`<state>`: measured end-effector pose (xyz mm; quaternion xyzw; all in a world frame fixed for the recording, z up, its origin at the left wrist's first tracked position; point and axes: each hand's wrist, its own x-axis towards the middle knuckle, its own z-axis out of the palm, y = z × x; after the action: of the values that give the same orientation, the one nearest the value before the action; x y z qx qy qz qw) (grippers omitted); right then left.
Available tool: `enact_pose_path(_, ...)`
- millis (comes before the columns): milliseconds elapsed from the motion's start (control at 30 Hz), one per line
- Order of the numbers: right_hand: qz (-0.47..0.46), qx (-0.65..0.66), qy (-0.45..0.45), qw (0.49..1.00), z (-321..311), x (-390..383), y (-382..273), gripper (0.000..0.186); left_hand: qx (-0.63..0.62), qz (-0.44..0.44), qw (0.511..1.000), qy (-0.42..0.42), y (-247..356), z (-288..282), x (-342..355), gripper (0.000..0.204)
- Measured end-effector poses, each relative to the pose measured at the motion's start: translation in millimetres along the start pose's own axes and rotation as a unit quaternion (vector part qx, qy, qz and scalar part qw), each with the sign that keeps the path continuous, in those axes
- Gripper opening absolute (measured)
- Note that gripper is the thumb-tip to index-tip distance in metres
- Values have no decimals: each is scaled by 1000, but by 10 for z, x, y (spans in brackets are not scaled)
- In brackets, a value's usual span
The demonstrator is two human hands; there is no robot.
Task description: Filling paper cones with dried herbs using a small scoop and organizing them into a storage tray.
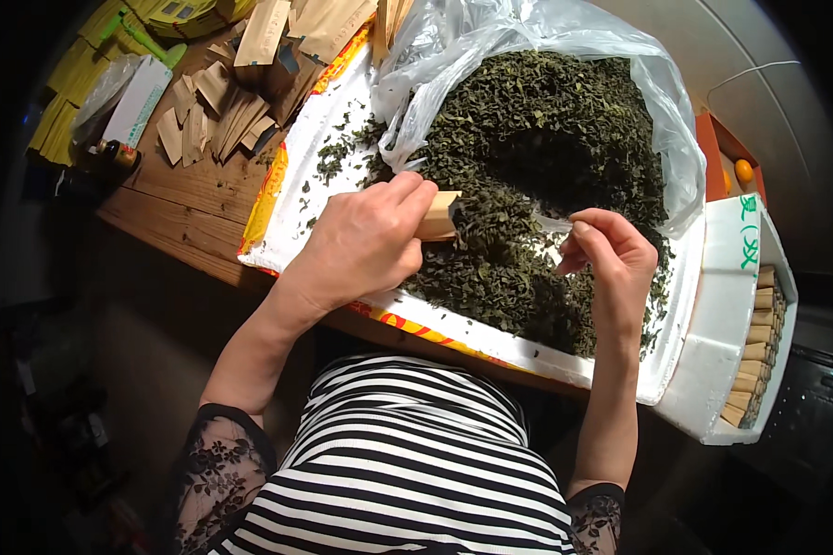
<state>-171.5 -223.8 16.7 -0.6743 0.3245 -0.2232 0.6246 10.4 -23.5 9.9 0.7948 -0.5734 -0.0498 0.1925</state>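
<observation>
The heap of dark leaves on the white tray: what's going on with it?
A person's left hand holds a small brown paper packet at the near side of the heap of dark leaves. The right hand pinches a thin translucent thing, too small to identify. A clear plastic bag wraps the heap's far side. Loose packets lie at left; at right, a white box holds more.

On my remote feed I see a black-and-white striped top, sheer black lace sleeves with floral figures, and a bare left hand and bare right hand.
</observation>
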Motion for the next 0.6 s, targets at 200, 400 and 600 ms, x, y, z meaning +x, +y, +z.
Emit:
enact_pose_path(200, -216, -142, -4, 966, 194, -136, -50, 12, -65, 29, 996, 57, 103, 87, 41, 47)
enact_pose_path(400, -496, -333, -75, 799, 458, -186, -194, 23, -81, 43, 987, 134, -8, 184, -94, 57)
enact_pose_path(600, -530, -331, -102, 773, 640, -223, -192, 28, -97, 21, 984, 149, -58, 246, -213, 60)
